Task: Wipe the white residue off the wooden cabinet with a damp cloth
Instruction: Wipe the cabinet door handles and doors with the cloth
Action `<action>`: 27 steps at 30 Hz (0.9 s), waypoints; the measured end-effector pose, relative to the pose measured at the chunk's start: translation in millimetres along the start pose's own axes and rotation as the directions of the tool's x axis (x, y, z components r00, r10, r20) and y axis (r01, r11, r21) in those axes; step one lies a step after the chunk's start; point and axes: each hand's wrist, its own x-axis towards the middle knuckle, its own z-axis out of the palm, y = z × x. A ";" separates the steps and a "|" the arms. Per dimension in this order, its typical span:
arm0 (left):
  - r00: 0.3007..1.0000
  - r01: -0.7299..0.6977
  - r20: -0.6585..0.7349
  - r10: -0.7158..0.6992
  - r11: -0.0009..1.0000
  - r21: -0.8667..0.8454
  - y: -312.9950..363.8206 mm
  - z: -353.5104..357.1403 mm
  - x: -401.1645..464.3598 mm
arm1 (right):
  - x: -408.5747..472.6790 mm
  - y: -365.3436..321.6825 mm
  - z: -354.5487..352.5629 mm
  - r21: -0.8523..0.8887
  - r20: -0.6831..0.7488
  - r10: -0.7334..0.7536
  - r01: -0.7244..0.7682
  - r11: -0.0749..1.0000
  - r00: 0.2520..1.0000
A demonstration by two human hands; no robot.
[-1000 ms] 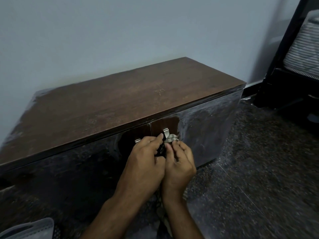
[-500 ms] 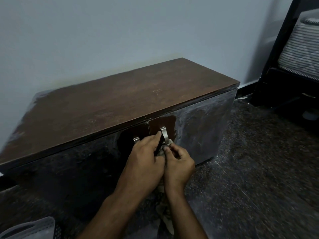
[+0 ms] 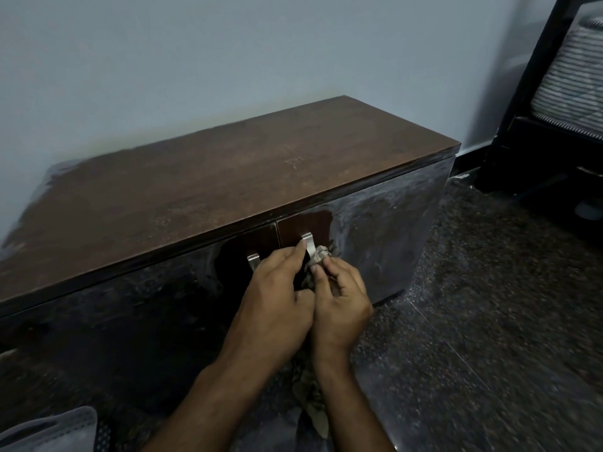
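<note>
A low wooden cabinet (image 3: pixel 202 190) stands against the wall, its two glossy doors smeared with white residue (image 3: pixel 385 216), most of it on the right door. Both hands are at the right door's metal handle (image 3: pixel 308 243). My right hand (image 3: pixel 339 298) pinches a crumpled patterned cloth (image 3: pixel 319 256) beside that handle. My left hand (image 3: pixel 274 295) is curled against it, its forefinger touching the handle and the cloth. The cloth's loose end (image 3: pixel 310 396) hangs below my wrists. The left door's handle (image 3: pixel 254 261) shows just left of my left hand.
A pale perforated plastic container (image 3: pixel 49 432) sits at the bottom left corner. A dark bed frame (image 3: pixel 535 93) with a striped mattress stands at the right. Dark speckled floor (image 3: pixel 489 321) spreads right of the cabinet. The wall rises directly behind it.
The cloth has moved up along the right handle's right side and shows more above my fingers. Both hands stay at the handle, and the view has shifted a little.
</note>
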 end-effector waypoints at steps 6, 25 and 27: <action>0.999 0.029 0.034 -0.026 0.997 -0.073 0.6 0.0 -0.8 | -1.6 3.1 -0.6 0.007 0.044 0.106 -0.107 0.994 0.993; 0.992 0.035 -0.124 -0.038 0.999 -0.024 -1.8 -3.0 -0.1 | -14.0 7.9 9.0 0.003 -0.034 0.112 -0.112 0.994 0.993; 0.991 0.038 -0.129 -0.041 0.999 -0.030 0.7 -3.6 -0.8 | -14.2 8.9 10.3 0.011 -0.016 0.168 -0.168 0.986 0.986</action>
